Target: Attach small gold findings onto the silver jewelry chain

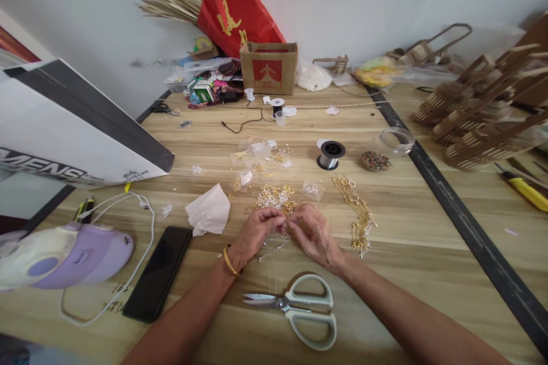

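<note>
My left hand (261,231) and my right hand (314,234) meet at the fingertips, both closed in a pinch. A thin silver chain (274,249) loops under my left hand and runs up toward its fingers. What the right fingertips pinch is too small to make out. Just beyond my hands lies a pile of gold and silver beads (274,195). Gold chains (359,214) lie to the right, and a small bag of white rings (312,189) sits behind my right hand. Scissors with pale handles (295,305) lie partly open in front of me.
At left are a black phone (158,274), white tissue (208,211), a purple-and-white device (81,256) with a cable, and a large box (85,131). A wire spool (329,155) and a jar of beads (377,161) stand farther right. Woven baskets (479,108) crowd the right side.
</note>
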The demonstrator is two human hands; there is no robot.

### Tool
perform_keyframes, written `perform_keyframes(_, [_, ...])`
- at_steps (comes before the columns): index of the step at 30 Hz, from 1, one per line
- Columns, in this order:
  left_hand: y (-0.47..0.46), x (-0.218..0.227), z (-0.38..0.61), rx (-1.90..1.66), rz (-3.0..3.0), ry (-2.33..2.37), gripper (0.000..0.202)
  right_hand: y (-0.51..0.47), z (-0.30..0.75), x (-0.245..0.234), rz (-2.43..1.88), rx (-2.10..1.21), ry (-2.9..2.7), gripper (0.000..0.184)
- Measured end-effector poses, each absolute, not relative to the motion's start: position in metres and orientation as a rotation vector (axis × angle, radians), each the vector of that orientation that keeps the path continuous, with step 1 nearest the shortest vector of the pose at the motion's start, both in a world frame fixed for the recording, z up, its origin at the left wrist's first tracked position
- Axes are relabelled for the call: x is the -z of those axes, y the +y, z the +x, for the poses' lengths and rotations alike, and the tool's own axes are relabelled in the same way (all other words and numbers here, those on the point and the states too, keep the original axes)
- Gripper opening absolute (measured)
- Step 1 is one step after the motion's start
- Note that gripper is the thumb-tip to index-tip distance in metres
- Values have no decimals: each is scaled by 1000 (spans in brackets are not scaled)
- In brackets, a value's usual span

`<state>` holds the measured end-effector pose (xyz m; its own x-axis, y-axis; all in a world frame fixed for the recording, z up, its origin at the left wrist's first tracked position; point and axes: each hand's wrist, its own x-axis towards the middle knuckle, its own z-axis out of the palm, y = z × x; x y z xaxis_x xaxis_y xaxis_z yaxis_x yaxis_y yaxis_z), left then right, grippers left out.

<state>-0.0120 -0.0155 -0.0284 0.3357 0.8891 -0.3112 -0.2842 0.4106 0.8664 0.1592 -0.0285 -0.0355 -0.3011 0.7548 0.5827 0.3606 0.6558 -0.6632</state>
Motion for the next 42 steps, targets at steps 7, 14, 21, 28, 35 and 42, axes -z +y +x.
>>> perform_keyframes(7, [-15,32,-14,-909,760,872,23,-29,159,33,-888,-501,-1912,6])
perform_keyframes(14, [-15,27,-13,-911,728,872,23,-28,159,34,-896,-490,-1915,6])
perform_keyframes(21, [-14,29,-14,-905,739,858,23,-29,159,36,-888,-479,-1900,6])
perform_keyframes(28, [-14,30,-14,-906,737,853,22,-29,160,36,-883,-491,-1898,6])
perform_keyframes(35, [-15,30,-14,-903,740,855,22,-29,159,34,-890,-491,-1906,6])
perform_keyframes(42, [-16,28,-14,-902,741,853,21,-29,159,35,-884,-493,-1906,6])
